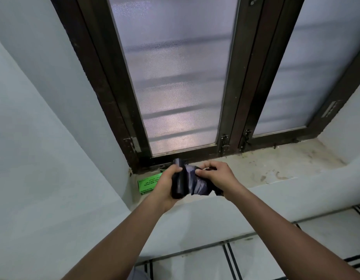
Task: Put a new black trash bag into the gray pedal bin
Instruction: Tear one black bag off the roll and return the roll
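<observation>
Black trash-bag roll sits clamped in the left hand's grip; the right hand pinches its loose end beside that grip.

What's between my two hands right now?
In the head view, loose black bag film stretches from the roll in the left hand to the right hand.

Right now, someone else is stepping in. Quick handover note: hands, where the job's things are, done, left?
Left hand: closed around the roll of black trash bags, held upright over the window sill.
Right hand: pinching the loose end of the bag, pulled partly off the roll.
Green label lies on the sill, behind the left hand.
Gray pedal bin: not in view.
Done: roll picked up, first bag started.
Left: separate the bag from the roll, open it, fit it into the bin.
</observation>
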Tool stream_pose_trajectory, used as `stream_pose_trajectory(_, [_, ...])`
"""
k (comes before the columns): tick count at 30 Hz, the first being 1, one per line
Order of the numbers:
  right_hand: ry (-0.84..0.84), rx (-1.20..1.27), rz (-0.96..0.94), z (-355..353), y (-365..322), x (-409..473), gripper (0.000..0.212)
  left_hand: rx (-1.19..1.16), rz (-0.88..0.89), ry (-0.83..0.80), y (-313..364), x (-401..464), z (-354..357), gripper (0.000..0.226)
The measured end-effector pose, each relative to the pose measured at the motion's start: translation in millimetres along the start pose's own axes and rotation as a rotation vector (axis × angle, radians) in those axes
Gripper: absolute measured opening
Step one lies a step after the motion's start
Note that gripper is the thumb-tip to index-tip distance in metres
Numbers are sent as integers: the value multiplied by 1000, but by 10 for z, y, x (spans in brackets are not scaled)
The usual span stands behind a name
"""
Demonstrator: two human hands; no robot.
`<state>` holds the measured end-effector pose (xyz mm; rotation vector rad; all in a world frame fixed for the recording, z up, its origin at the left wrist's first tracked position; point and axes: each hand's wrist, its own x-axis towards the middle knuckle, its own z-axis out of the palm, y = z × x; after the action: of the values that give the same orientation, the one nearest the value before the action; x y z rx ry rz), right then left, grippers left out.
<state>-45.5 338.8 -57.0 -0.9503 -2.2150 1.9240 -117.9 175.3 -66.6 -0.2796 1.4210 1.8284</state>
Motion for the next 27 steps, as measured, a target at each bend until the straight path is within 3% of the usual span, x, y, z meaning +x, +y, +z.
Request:
stream_pose_trajectory(2, [-20,-31,-18,-19,8,16,13,20,-17,-25,-15,-7,-22,49])
stream_pose_trajectory(9, [-103,-11,-46,-61,-28,-37,51,70,-10,-51,-10,-49,12,44])
stream_pose_trajectory(11, [-111,-41,-25,-66,-31,-32,48,80,-17,-69,-18,-49,13,45])
stream_pose_trajectory(14, [-105,-29,0,-100,-23,-38,17,130,0,-78,-50,-89,49,62])
stream_pose_trajectory(17, [-105,-25,-46,-141,2,-58,11,125,11,-73,-70,-71,45,53])
stream_pose_trajectory(21, [-69,-4,-73,-149,34,-85,32,133,-23,-83,-59,-57,30,58])
stream_pose_trajectory(23, [-56,-20,-76,-157,27,-92,34,138,-20,-87,-42,-116,63,45])
stream_pose_trajectory(27, [-151,-77,-47,-205,-42,-114,42,164,-2,-69,-65,-125,61,47])
